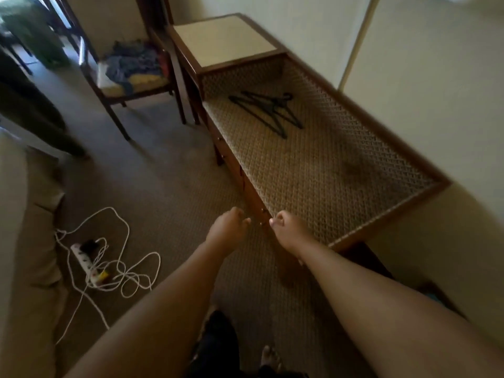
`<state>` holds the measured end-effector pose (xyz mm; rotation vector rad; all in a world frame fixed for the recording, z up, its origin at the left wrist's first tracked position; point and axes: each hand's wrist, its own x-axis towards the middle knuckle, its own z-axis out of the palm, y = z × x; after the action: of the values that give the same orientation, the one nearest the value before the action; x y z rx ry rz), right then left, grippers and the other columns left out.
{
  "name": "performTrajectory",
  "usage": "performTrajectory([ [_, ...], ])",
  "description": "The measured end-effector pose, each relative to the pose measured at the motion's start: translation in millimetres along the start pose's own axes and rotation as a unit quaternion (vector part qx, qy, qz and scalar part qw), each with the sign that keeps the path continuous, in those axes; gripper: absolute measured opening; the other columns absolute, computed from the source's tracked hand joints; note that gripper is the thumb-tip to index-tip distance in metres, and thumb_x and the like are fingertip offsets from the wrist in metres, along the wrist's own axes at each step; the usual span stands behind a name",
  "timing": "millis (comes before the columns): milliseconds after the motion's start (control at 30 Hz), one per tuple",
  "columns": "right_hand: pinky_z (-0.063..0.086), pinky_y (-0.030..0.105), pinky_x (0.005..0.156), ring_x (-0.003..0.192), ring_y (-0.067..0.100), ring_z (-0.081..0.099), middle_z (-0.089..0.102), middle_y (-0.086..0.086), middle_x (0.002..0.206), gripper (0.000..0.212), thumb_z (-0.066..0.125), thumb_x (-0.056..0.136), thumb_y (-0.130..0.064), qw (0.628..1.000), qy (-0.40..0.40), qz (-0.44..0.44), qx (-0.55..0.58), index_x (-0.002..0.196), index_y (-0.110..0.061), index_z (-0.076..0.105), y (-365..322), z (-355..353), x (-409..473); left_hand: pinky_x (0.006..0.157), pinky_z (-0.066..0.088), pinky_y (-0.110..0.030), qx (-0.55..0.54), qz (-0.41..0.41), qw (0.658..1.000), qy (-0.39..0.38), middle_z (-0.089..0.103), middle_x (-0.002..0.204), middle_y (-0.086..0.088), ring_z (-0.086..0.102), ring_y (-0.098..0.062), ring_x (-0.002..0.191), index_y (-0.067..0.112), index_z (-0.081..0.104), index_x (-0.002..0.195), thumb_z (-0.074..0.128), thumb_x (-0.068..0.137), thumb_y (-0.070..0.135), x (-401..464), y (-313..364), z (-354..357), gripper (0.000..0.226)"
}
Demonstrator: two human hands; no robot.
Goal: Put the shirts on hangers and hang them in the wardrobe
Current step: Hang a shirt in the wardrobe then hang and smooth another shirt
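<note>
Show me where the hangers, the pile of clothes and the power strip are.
hangers (268,111): head view, on the crossing black arms, on the woven bench.
pile of clothes (135,65): head view, on the blue fabric on the chair seat.
power strip (85,261): head view, on its white body.

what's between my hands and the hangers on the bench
Nothing visible. The dark hangers lie in the open on the woven bench, with only bare bench top between them and the left hand and right hand, which hold nothing, fingers curled, by the bench's near front edge.
</note>
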<state>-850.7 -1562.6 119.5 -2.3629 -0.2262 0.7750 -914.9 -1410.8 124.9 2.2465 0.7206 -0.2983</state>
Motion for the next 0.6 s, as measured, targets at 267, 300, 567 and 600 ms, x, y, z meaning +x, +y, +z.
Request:
performTrajectory([
  [267, 0.043, 0.037, 0.100, 0.123, 0.029, 0.051, 0.051, 0.012, 0.138, 0.050, 0.044, 0.099, -0.039, 0.999, 0.027, 0.037, 0.015, 0.141, -0.012, 0.043, -89, -17, 175, 0.082, 0.053, -0.035, 0.002, 0.059, 0.998, -0.028, 0.051, 0.103, 0.004, 0.056, -0.014, 0.094, 0.019, 0.051, 0.123, 0.049, 0.098, 0.034, 189, 23, -91, 0.030],
  [300, 0.041, 0.038, 0.102, 0.126, 0.029, 0.049, 0.050, 0.012, 0.140, 0.050, 0.044, 0.099, -0.038, 0.998, 0.028, 0.046, 0.025, 0.142, -0.012, 0.042, -100, -20, 194, 0.081, 0.053, -0.034, 0.002, 0.062, 0.997, -0.034, 0.052, 0.105, 0.004, 0.056, -0.014, 0.095, 0.019, 0.051, 0.123, 0.049, 0.098, 0.034, 211, 26, -103, 0.029],
  [567, 0.041, 0.036, 0.101, 0.123, 0.028, 0.051, 0.053, 0.010, 0.136, 0.046, 0.044, 0.099, -0.038, 0.990, 0.088, 0.087, 0.066, 0.138, -0.014, 0.045, -152, -63, 338, 0.093, 0.050, -0.046, 0.069, 0.103, 0.988, -0.089, 0.057, 0.127, -0.009, 0.057, -0.026, 0.111, 0.017, 0.047, 0.133, 0.048, 0.097, 0.034, 393, 66, -160, 0.040],
  [600, 0.041, 0.037, 0.102, 0.124, 0.029, 0.050, 0.054, 0.011, 0.136, 0.046, 0.044, 0.099, -0.038, 0.989, 0.096, 0.093, 0.063, 0.137, -0.013, 0.046, -153, -70, 358, 0.094, 0.050, -0.046, 0.074, 0.108, 0.987, -0.094, 0.057, 0.127, -0.010, 0.057, -0.027, 0.112, 0.016, 0.047, 0.134, 0.048, 0.098, 0.033, 417, 73, -162, 0.041],
])
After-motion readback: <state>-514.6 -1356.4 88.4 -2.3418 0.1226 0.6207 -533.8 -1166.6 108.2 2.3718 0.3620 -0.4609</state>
